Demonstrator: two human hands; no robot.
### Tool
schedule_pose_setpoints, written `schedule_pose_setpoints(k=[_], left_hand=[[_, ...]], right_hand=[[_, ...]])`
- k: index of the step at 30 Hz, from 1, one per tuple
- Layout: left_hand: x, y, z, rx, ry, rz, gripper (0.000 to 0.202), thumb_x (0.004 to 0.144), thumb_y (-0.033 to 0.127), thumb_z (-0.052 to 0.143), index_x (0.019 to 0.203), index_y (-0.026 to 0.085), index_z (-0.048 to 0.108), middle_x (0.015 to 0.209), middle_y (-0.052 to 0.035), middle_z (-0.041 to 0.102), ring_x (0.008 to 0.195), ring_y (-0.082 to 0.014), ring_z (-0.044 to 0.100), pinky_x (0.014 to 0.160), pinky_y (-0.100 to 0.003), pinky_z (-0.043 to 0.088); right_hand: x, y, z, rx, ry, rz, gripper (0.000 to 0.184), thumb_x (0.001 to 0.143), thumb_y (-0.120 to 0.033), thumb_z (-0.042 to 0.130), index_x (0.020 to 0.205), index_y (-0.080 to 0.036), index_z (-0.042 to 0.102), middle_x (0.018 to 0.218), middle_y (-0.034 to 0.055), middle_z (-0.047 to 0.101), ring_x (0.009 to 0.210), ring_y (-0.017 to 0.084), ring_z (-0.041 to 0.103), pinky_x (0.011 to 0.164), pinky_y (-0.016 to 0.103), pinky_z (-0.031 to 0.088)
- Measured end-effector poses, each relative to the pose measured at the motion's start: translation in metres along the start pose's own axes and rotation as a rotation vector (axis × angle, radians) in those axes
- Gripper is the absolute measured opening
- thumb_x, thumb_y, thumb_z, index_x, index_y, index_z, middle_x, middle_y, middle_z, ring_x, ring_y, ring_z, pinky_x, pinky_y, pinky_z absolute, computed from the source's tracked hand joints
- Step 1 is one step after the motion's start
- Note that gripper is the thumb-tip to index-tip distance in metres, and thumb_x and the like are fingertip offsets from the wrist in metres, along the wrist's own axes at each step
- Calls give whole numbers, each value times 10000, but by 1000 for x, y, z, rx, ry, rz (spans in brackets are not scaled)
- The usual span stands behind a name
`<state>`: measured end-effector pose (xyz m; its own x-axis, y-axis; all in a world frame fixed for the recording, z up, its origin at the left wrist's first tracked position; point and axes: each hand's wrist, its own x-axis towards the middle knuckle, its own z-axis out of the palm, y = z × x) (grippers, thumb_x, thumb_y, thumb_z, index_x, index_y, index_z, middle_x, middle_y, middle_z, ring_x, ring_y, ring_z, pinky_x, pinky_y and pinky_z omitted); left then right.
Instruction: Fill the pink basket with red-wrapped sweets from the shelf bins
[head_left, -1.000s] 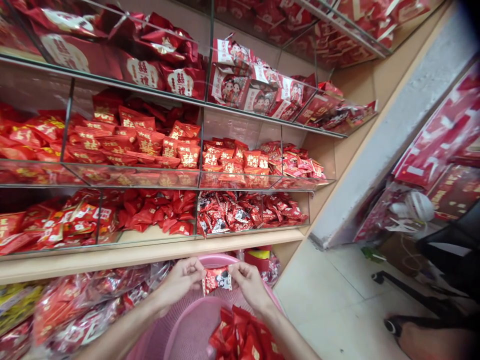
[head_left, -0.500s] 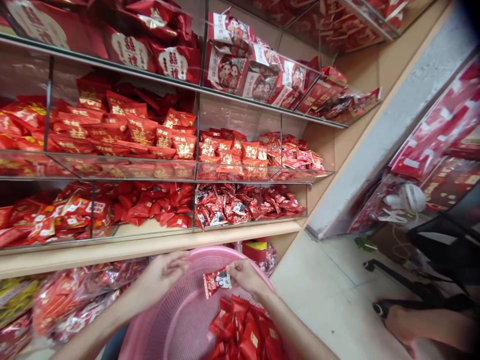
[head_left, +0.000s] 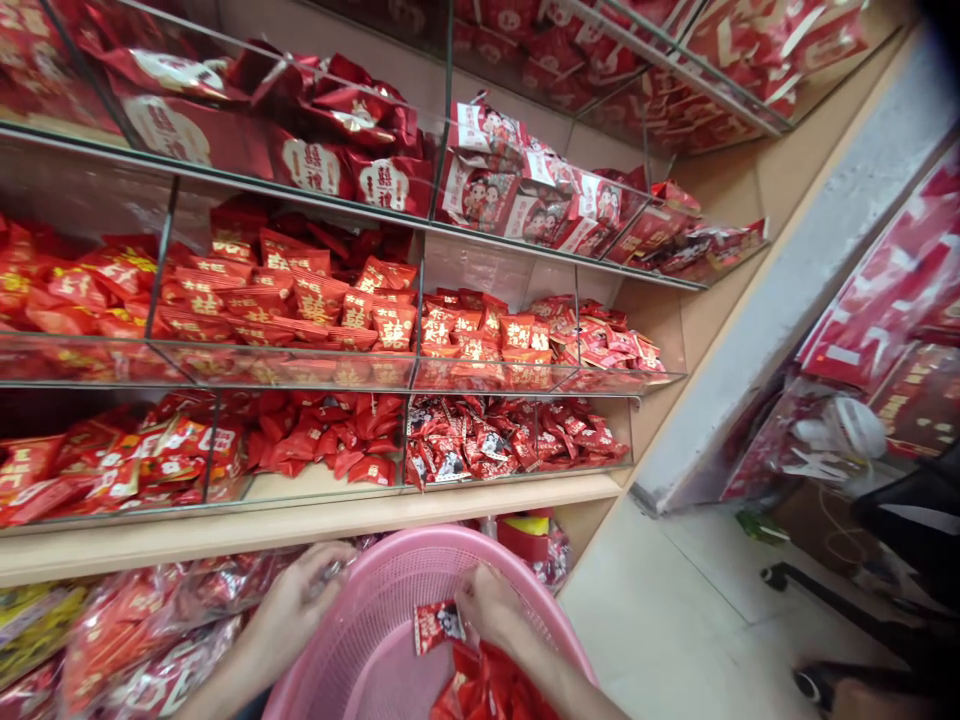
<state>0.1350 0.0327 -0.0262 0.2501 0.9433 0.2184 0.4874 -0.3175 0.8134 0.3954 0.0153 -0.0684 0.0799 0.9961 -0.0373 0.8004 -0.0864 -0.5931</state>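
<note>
Between the fingers of my right hand [head_left: 489,607] is a small red candy packet [head_left: 435,628] with a black-and-white picture on it. Hand and packet are over a pink perforated plastic basket [head_left: 375,600]. Red shiny packets [head_left: 491,690] lie in a heap in the basket, partly hidden by my right forearm. My left hand [head_left: 311,588] is at the basket's left rim, its fingers loosely curved and apart from the thumb. A greyish patch shows between them, too blurred to make out; I see no packet there.
In front, shelves with clear dividers hold red packets [head_left: 322,435], patterned packets [head_left: 480,445] and larger red bags [head_left: 382,180]. A wooden ledge [head_left: 315,515] runs above the basket. Bagged goods [head_left: 127,630] lie at lower left. To the right are tiled floor [head_left: 660,600] and a chair base [head_left: 840,620].
The view has shifted, so the shelves appear lower and farther right. My left hand has moved left relative to the basket, its fingers more curved. My right hand and its packet are lower.
</note>
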Motion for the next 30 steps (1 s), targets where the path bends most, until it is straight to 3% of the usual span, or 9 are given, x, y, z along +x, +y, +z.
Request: schedule_pose_setpoints(k=[3, 7, 9, 12, 19, 23, 30], left_hand=[[-6, 2, 5, -14, -45, -35, 327, 790, 345, 490, 1026, 178, 643, 1061, -97, 685, 982, -255, 619, 864, -358, 476], [-13, 4, 12, -12, -65, -81, 456, 781, 389, 496, 1151, 134, 571, 1211, -136, 608, 1137, -266, 529, 988, -403, 381], [-15, 5, 15, -13, -66, -88, 488, 772, 412, 497, 1165, 129, 564, 1243, -143, 584, 1166, -273, 504, 1013, -422, 349], [-18, 5, 16, -24, -68, -60, 474, 762, 407, 493, 1132, 129, 590, 1238, -153, 584, 1176, -285, 493, 1026, -443, 328], [-22, -14, 19, -5, -78, -49, 398, 799, 432, 476, 1095, 203, 613, 1280, -126, 552, 1225, -278, 447, 1040, -461, 308], [-22, -24, 22, 14, -58, -7, 355, 816, 423, 469, 1081, 241, 619, 1288, -104, 550, 1235, -267, 439, 1037, -461, 315], [-26, -29, 21, 53, -28, 11, 360, 824, 393, 449, 1109, 251, 616, 1261, -86, 579, 1212, -265, 469, 1016, -458, 348]], right_hand=[[-3, -29, -31, -70, 63, -45, 210, 743, -132, 486, 549, -190, 538, 615, 66, 614, 621, 198, 578, 533, 265, 302], [1, -83, -73, -71, 279, -272, 166, 837, -281, 460, 723, -196, 546, 685, 24, 605, 597, 145, 548, 557, 232, 318], [7, -105, -82, -66, 368, -339, 152, 834, -321, 487, 770, -191, 532, 769, 38, 602, 664, 156, 555, 596, 234, 339], [20, -125, -79, -76, 420, -344, 149, 806, -329, 538, 761, -187, 528, 804, 51, 591, 698, 172, 555, 615, 250, 350], [43, -129, -65, 127, 453, -249, 177, 794, -263, 498, 627, -205, 486, 634, -6, 568, 581, 137, 521, 562, 233, 331], [50, -126, -72, 256, 515, -268, 218, 774, -307, 506, 580, -209, 484, 555, -23, 537, 522, 134, 473, 538, 241, 317], [54, -121, -90, 631, 424, -184, 298, 715, -446, 558, 560, -200, 492, 389, -51, 469, 386, 124, 441, 452, 241, 341]])
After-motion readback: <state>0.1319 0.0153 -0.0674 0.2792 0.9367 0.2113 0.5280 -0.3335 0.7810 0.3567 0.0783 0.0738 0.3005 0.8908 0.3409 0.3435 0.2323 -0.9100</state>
